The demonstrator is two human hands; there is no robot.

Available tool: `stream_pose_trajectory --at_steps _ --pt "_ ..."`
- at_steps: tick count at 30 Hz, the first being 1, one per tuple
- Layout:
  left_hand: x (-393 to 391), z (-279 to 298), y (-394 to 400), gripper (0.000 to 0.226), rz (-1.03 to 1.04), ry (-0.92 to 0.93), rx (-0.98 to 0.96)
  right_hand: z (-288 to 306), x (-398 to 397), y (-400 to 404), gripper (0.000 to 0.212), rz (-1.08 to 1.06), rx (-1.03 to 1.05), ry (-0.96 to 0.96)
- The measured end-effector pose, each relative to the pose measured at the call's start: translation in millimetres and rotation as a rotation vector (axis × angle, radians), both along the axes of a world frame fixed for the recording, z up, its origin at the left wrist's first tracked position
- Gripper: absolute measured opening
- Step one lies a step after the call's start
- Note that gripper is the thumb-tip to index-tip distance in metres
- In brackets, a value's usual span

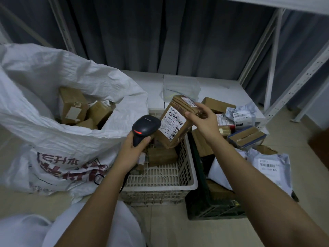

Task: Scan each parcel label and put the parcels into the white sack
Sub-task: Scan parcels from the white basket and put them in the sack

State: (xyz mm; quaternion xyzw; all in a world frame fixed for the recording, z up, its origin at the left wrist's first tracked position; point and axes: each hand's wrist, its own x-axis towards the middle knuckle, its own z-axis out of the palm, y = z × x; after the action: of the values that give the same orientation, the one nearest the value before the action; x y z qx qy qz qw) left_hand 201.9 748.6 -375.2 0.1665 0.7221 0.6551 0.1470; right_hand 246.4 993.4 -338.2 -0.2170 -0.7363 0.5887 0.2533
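Parcel (175,122) up in the air, brown and taped, and it hangs tilted over the beige slotted crate (178,177), its white shipping label (175,115) turned toward the scanner. Right hand (203,116) pinches the parcel's upper edge, thumb on the near face, fingers curled over the top. Left hand (132,148) has its fingers wrapped round the handle of the black barcode scanner (145,128), whose head sits just beside the label with a red light glowing on its back. So this looks like the scan step itself, right in the middle of it.

What comes next, by my reading: once the read is good, that parcel needs to swing left and drop through the open mouth of the white sack (58,136), so the right hand must carry it across the scanner hand without snagging the cable hanging below the left wrist.

Now the containers, nearest first. Beige crate: nearly worked through, with a small brown box (162,155) and a couple of scraps I can't make out lying on its slotted floor. Right beside it, touching, a dark green crate (201,202) still piled with grey poly mailers (272,166) and cartons, so plenty left to scan. To the left, the sack stands open with red lettering on its side, and several brown boxes (73,106) already rest inside. Farther back, more parcels are heaped on the low white shelf (222,86), among them a crumpled grey bag (243,113) with a barcode label, against dark curtains (160,36).
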Motion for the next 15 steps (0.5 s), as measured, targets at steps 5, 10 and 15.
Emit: stream_pose_trajectory --at_steps 5,10,15 --pt "-14.4 16.1 -28.3 0.044 0.398 0.129 0.116 26.0 -42.1 -51.4 0.045 -0.044 0.073 0.221" --pt "-24.0 14.4 -59.3 0.043 0.564 0.149 0.165 29.7 -117.7 -129.9 0.042 0.049 -0.013 0.238" --pt "-25.8 5.3 -82.1 0.042 0.528 0.120 0.117 -17.6 -156.6 -151.8 0.053 0.484 0.319 -0.301"
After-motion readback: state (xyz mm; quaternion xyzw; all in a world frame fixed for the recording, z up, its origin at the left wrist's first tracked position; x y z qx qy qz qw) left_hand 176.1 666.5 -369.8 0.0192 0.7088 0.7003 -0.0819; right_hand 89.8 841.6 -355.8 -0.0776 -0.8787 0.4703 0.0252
